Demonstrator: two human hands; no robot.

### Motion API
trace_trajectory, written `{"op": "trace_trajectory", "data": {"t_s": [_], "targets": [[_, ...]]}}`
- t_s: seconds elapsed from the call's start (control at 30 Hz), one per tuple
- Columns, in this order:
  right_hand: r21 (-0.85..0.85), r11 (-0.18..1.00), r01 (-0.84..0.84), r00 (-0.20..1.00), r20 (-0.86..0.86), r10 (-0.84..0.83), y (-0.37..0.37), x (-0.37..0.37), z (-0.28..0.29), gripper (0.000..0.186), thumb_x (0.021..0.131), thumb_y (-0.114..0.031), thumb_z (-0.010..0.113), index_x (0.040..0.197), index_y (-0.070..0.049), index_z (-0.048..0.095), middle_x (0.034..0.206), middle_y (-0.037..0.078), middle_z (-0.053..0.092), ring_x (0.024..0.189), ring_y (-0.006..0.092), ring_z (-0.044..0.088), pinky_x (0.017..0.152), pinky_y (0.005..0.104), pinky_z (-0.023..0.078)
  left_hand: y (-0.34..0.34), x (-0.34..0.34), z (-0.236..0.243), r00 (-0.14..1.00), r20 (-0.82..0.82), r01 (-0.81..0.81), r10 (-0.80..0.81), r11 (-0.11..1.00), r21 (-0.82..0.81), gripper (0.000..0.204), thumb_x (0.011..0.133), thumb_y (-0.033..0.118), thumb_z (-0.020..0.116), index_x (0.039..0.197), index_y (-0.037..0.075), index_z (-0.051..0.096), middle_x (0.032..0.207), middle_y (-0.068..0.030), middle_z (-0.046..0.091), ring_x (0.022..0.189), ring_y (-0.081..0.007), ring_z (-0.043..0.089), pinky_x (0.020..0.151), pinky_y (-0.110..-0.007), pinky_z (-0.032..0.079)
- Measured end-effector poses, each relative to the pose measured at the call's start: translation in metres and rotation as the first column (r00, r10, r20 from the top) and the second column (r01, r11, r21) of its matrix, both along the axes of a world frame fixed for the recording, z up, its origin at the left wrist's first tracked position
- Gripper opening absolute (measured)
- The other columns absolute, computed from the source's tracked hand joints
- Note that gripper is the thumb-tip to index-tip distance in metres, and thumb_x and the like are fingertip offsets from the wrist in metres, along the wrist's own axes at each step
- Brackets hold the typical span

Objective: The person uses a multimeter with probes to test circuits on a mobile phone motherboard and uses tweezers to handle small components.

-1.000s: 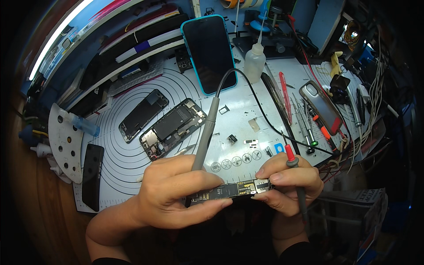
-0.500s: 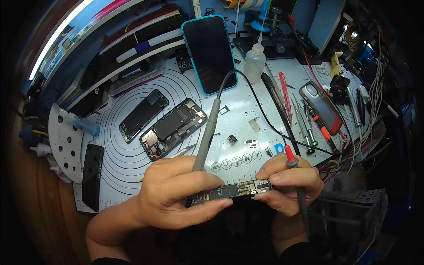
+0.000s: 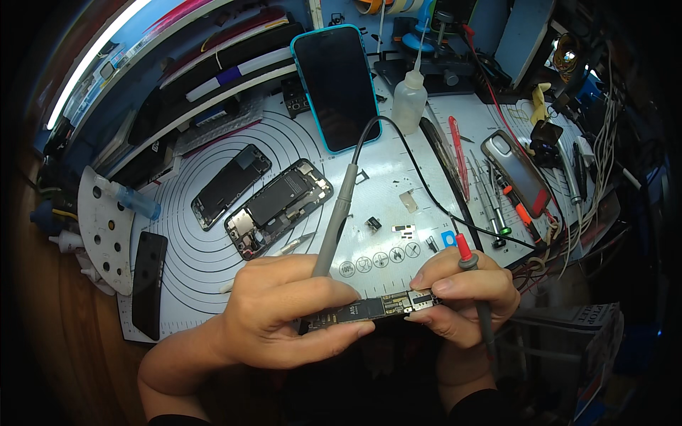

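Note:
Near the mat's front edge, a narrow phone logic board (image 3: 366,309) with dark chips and gold parts is held between both hands. My left hand (image 3: 273,312) is closed on its left end, thumb below and fingers above. A grey test probe (image 3: 337,220) with a black cable slants up from the same hand. My right hand (image 3: 469,291) pinches the board's right end at the metal-shielded part. Between its fingers sits a second test probe (image 3: 465,248), dark grey with a red end. The tips of both probes are hard to make out.
Beyond my hands, an opened phone housing (image 3: 277,206) and a phone screen (image 3: 231,186) lie on the white mat (image 3: 188,284). Small loose parts (image 3: 403,231) are close by. Farther back stand a blue-cased phone (image 3: 337,92) and a squeeze bottle (image 3: 410,103). Screwdrivers (image 3: 486,199) lie right.
The upper end of the grey probe in my left hand has shifted slightly right and down. Both hands keep their hold on the board.

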State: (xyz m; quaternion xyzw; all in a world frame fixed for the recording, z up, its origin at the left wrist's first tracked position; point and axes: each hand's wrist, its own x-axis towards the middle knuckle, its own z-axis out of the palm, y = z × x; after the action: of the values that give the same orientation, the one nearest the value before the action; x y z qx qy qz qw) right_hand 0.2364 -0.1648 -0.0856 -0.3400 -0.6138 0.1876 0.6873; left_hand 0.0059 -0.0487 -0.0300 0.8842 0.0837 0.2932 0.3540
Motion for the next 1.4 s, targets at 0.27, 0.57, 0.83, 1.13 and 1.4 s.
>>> {"op": "trace_trajectory", "data": {"t_s": [0.27, 0.57, 0.83, 1.13, 1.4], "targets": [[-0.003, 1.000, 0.007, 1.000, -0.002, -0.007, 0.000, -0.001, 0.001, 0.036, 0.083, 0.000, 0.091, 0.114, -0.004, 0.072, 0.089, 0.020, 0.077, 0.076, 0.0249, 0.076, 0.064, 0.0319, 0.059, -0.001, -0.001, 0.003, 1.000, -0.013, -0.005, 0.005, 1.000, -0.009, 0.028, 0.080, 0.016, 0.093, 0.099, -0.001, 0.081, 0.077, -0.0094, 0.071, 0.058, -0.0160, 0.065, 0.051, -0.028, 0.044], [-0.106, 0.979, 0.172, 0.936, 0.328, -0.129, -0.012, 0.005, 0.025, 0.039, 0.076, 0.001, 0.091, 0.111, -0.009, 0.078, 0.088, 0.011, 0.076, 0.080, 0.0283, 0.073, 0.070, 0.0348, 0.057, 0.009, -0.001, -0.002, 0.977, -0.215, 0.025, -0.012, 0.998, 0.058, 0.026, 0.080, 0.015, 0.092, 0.099, 0.002, 0.079, 0.084, -0.0082, 0.071, 0.076, -0.0231, 0.069, 0.065, -0.034, 0.050], [-0.152, 0.946, 0.287, 0.853, 0.490, -0.180, -0.012, 0.011, 0.013, 0.028, 0.071, -0.015, 0.091, 0.095, -0.007, 0.079, 0.080, 0.010, 0.075, 0.077, 0.0259, 0.065, 0.070, 0.0350, 0.049, 0.006, -0.002, 0.006, 0.961, -0.240, -0.157, 0.134, 0.984, -0.080, 0.028, 0.081, 0.004, 0.070, 0.107, 0.000, 0.082, 0.089, -0.0131, 0.073, 0.079, -0.0243, 0.071, 0.070, -0.034, 0.054], [-0.170, 0.950, 0.261, 0.823, 0.553, -0.128, -0.014, 0.016, 0.012, 0.032, 0.072, -0.014, 0.090, 0.101, -0.006, 0.080, 0.092, 0.012, 0.078, 0.084, 0.0282, 0.067, 0.075, 0.0367, 0.053, 0.001, 0.003, 0.009, 0.959, -0.151, -0.281, 0.240, 0.872, -0.401, 0.030, 0.088, 0.015, 0.071, 0.109, -0.002, 0.082, 0.088, -0.0112, 0.072, 0.074, -0.0145, 0.064, 0.069, -0.027, 0.048], [-0.219, 0.973, 0.065, 0.873, 0.486, 0.052, -0.017, 0.033, 0.029, 0.027, 0.098, -0.029, 0.077, 0.115, -0.007, 0.078, 0.110, 0.021, 0.073, 0.089, 0.0282, 0.070, 0.078, 0.0385, 0.056, -0.009, 0.007, 0.020, 0.899, -0.254, -0.435, 0.356, 0.666, -0.606, 0.044, 0.085, 0.025, 0.076, 0.116, -0.005, 0.081, 0.091, -0.0085, 0.069, 0.073, -0.0093, 0.060, 0.064, -0.021, 0.046]]}}
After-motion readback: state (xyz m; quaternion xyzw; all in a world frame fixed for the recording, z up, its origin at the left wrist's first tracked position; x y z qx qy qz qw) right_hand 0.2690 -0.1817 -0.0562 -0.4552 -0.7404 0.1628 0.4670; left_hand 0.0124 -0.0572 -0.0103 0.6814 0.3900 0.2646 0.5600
